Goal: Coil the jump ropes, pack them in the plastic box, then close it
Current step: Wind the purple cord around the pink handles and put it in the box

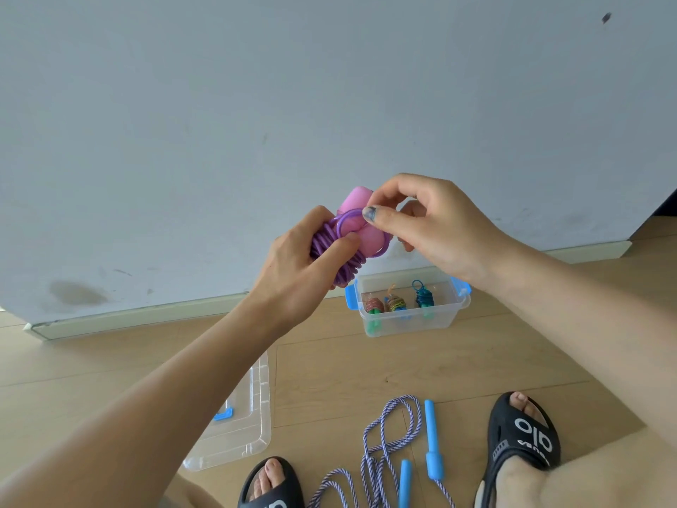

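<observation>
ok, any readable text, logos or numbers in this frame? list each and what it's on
"olo": white logo on the strap of the black slide sandal on the right, seen upside down.
Smaller white lettering under that logo: too blurred to read.
White mark on the other black sandal at the bottom edge: cut off, unreadable.
Plastic box, lid, jump ropes: no text visible.

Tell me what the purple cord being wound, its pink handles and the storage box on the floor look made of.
Purple cord: glossy, translucent, probably PVC tubing. Pink handles: matte, rounded, probably foam or soft plastic. Clear storage box: see-through rigid plastic with blue clips.
</observation>
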Demonstrator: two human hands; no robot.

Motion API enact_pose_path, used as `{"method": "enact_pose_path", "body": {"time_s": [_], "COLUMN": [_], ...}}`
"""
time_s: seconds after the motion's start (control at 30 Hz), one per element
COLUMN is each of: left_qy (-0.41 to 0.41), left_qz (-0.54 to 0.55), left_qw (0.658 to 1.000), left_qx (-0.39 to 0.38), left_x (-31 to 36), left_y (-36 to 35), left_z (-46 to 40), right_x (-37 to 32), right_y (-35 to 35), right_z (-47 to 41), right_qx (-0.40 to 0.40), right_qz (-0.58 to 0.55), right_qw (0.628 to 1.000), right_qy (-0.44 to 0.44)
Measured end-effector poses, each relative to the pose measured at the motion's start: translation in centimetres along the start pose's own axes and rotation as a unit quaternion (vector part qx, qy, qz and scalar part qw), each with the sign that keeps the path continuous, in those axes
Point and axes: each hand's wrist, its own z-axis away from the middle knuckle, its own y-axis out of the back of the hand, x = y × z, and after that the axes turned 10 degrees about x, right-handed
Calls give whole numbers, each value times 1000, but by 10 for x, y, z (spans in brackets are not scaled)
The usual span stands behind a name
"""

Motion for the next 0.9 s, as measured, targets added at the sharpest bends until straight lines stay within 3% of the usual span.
{"method": "enact_pose_path", "body": {"time_s": [0.2,0.47,0.6,0.73,0.9], "left_qy": [13,-11,-18,1,66], "left_qz": [13,-4,7,25,66], "left_qw": [1000,1000,1000,1000,995], "left_qx": [-14,-10,-6,-10,-14], "left_x": [-1,2,4,5,5], "left_y": [0,-2,-5,-5,-7], "left_z": [2,1,0,1,0], "right_x": [0,2,2,-5,-6], "right_y": [3,0,-3,-7,-5], "right_z": [-2,-4,0,6,5], "right_qx": [-36,-26,41,76,58], "right_qz": [-25,-56,29,136,158], "right_qw": [997,996,998,970,963], "right_qy": [-61,-66,37,189,211]}}
